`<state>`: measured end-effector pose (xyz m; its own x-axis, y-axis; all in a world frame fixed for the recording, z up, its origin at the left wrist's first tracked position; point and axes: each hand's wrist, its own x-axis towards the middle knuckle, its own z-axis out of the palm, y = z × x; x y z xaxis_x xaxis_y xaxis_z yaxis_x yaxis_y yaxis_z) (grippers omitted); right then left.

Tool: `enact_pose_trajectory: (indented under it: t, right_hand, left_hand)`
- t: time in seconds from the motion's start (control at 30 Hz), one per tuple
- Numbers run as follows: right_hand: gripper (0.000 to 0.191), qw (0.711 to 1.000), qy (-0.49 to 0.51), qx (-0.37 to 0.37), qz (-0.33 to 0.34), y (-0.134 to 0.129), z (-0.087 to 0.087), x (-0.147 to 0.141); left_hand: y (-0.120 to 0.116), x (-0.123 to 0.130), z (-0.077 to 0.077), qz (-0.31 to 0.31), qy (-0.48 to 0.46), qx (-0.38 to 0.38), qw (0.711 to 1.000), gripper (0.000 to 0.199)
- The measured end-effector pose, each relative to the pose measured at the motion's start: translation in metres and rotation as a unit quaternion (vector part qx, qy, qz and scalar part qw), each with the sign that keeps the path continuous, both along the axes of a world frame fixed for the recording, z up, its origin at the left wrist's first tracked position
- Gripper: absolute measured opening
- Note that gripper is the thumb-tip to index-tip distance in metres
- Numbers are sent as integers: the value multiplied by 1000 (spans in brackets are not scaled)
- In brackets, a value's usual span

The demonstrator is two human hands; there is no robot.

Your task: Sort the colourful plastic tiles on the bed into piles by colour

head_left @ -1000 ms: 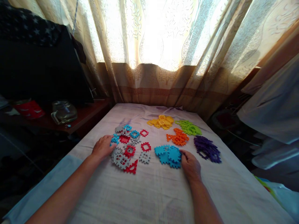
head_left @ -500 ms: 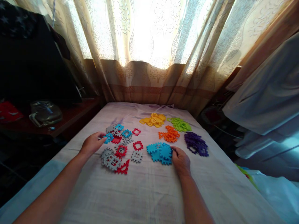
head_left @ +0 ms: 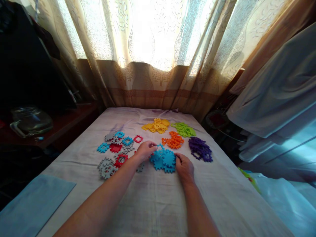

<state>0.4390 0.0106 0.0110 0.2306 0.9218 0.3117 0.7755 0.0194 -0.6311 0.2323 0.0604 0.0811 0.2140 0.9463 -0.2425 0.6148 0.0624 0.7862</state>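
My left hand (head_left: 146, 150) is closed in a pinch on a thin light-blue toothed piece (head_left: 161, 147), at the far left edge of a heap of blue interlocking pieces (head_left: 164, 160). At the heap's right edge, my right hand (head_left: 185, 167) has its fingers curled against the blue pieces and appears to grip them. Left of my hands is a mixed spread of red pieces (head_left: 115, 147), grey pieces (head_left: 106, 167) and a few blue frame pieces (head_left: 127, 141). My left forearm hides part of this spread.
Beyond the blue heap are orange (head_left: 174, 140), yellow (head_left: 158, 125), green (head_left: 184, 129) and purple pieces (head_left: 200, 149) in separate heaps. A pale sheet (head_left: 153, 204) covers the surface. A glass jug (head_left: 32, 120) stands on a side table at left; curtains (head_left: 148, 82) hang behind.
My left hand has moved right, from the mixed pieces to the blue heap, with a light-blue piece in it. My right hand stays by the heap. The view has shifted slightly right.
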Motion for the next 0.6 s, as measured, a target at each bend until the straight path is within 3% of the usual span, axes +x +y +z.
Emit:
enact_pose_trajectory:
  t: [0.13,0.27,0.4,0.6]
  right_hand:
    - [37,1000,7,-6,-3,0,0,0]
    - [37,1000,21,4,-6,1,-3,1]
    - [38,1000,22,-2,-8,1,-4,1]
    - [39,1000,16,8,-7,1,-2,0]
  left_hand:
    - [0,6,-3,-19,85,81,993,35]
    - [-3,-4,-6,-36,152,148,977,34]
    - [1,-39,-4,-7,222,182,958,25]
    - [10,-102,-2,66,337,221,913,28]
